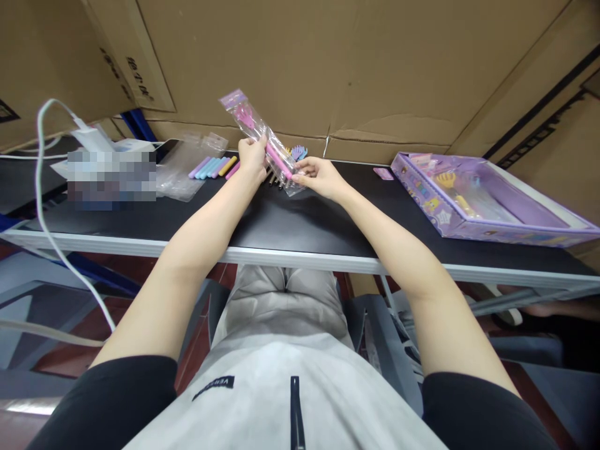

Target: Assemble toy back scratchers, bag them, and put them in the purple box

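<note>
A clear plastic sleeve with a purple top holds a pink back scratcher (278, 160), its claw-shaped head up at the left and its handle down at the right. The sleeve slants above the black table. My left hand (254, 157) is closed round its middle. With thumb and fingers, my right hand (319, 177) pinches the lower end. Behind the sleeve and partly hidden lie blue and purple claw heads (299, 152) with thin metal rods. Left of my left hand sits a row of loose handles (206, 167) in purple, blue, yellow and pink.
Empty clear sleeves (180, 172) lie at the left, near a white charger (94, 139) with a cable. On the right stands an open purple box (450, 215) with a yellow back scratcher (454, 190) inside. A small pink card (383, 174) lies beside it. Cardboard walls (347, 75) enclose the back.
</note>
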### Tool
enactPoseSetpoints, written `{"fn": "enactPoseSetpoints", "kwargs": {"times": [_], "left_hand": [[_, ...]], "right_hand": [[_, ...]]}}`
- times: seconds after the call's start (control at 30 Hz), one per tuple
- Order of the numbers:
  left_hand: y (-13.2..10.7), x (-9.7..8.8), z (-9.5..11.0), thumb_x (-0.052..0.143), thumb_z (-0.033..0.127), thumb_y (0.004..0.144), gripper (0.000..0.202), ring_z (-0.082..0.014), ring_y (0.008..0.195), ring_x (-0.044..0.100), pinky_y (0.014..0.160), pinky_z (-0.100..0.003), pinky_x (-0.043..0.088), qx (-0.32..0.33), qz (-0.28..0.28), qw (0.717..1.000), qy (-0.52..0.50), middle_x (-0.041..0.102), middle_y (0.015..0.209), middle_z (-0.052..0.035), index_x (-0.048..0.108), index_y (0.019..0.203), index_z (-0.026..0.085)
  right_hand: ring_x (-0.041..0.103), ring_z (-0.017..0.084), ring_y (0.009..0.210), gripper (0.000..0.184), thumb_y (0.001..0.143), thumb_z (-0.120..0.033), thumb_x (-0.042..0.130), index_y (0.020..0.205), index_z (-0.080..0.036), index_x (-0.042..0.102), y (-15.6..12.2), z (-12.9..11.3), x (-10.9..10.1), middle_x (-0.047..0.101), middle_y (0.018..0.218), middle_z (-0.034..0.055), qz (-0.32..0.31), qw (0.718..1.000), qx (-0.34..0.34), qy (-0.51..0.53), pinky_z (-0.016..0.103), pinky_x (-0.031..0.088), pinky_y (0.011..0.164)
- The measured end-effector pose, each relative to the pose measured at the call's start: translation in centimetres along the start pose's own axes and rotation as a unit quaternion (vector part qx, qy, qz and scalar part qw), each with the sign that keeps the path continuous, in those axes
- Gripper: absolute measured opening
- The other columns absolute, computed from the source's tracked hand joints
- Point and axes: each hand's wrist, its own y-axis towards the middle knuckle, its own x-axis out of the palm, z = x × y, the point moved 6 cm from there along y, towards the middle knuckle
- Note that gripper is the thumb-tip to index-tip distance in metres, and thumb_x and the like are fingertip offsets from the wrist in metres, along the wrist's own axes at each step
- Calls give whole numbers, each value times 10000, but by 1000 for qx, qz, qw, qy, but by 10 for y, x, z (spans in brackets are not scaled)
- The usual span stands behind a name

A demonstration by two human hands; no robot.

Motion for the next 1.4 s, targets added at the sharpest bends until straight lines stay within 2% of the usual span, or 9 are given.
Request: {"fn": "enactPoseSetpoints", "kwargs": {"times": [0.2, 0.43, 0.57, 0.67, 0.8, 0.9, 1.03, 1.2, 1.4], "left_hand": [[-11, 4, 2, 829, 250, 852, 412, -209, 965, 695, 854, -302, 605, 1, -13, 1000, -5, 571, 774, 4, 429, 752, 249], [-10, 5, -10, 803, 210, 893, 366, -184, 919, 708, 842, -269, 599, -11, -5, 999, -36, 564, 752, 15, 458, 775, 234], [-10, 5, -12, 892, 195, 813, 401, -197, 900, 717, 863, -298, 608, -31, -11, 997, -64, 591, 745, 18, 492, 804, 231], [-17, 9, -13, 846, 118, 825, 344, -192, 864, 719, 869, -313, 616, -48, -25, 996, -71, 600, 727, 19, 517, 821, 218], [-28, 14, -17, 754, 55, 862, 283, -181, 833, 721, 880, -326, 627, -69, -33, 995, -56, 602, 723, 22, 519, 854, 213], [-35, 19, -21, 783, 62, 832, 309, -196, 869, 737, 906, -348, 626, -71, -42, 995, -49, 638, 768, 11, 521, 883, 218], [-43, 26, -24, 805, 66, 796, 325, -188, 813, 731, 857, -333, 627, -57, -74, 995, -32, 642, 749, 21, 529, 886, 214], [-48, 29, -31, 724, 28, 821, 305, -133, 689, 678, 751, -268, 623, -71, -78, 994, -19, 582, 678, 61, 503, 881, 228], [-48, 34, -32, 705, 44, 853, 265, -135, 778, 690, 862, -303, 626, -70, -120, 990, -8, 625, 724, 41, 518, 892, 228]], "right_hand": [[682, 166, 702, 452, 672, -442, 1005, 917, -230, 689, -3, -3, -3, 673, 723, -22, 20, 1000, 0, -20, 302, 612, 726], [696, 185, 728, 441, 769, -489, 929, 1016, -220, 682, 2, 4, -6, 689, 783, 4, 1, 997, -39, -71, 328, 612, 760], [702, 185, 800, 398, 894, -449, 761, 1193, -205, 661, 13, 14, -9, 744, 981, 53, -9, 992, -83, -93, 377, 624, 835], [717, 207, 898, 457, 943, -436, 647, 1336, -202, 641, 17, 18, -13, 757, 1163, 93, 10, 987, -91, -135, 441, 614, 940], [717, 272, 1099, 635, 936, -522, 672, 1479, -197, 616, 11, 14, -14, 713, 1391, 146, 22, 972, -98, -213, 493, 569, 1055], [679, 319, 1256, 729, 919, -570, 709, 1532, -188, 613, 5, 8, -12, 660, 1504, 159, 18, 958, -118, -261, 498, 531, 1114], [665, 348, 1311, 740, 929, -525, 724, 1571, -176, 606, 2, 4, -8, 690, 1470, 153, 11, 943, -130, -308, 496, 502, 1136], [716, 305, 1196, 637, 955, -326, 685, 1565, -154, 621, 2, 2, -6, 759, 1337, 120, 13, 931, -109, -349, 431, 527, 1083], [741, 279, 1101, 518, 1008, -298, 614, 1503, -160, 682, -1, -5, -6, 793, 1188, 87, 21, 924, -108, -366, 392, 545, 1032]]}}
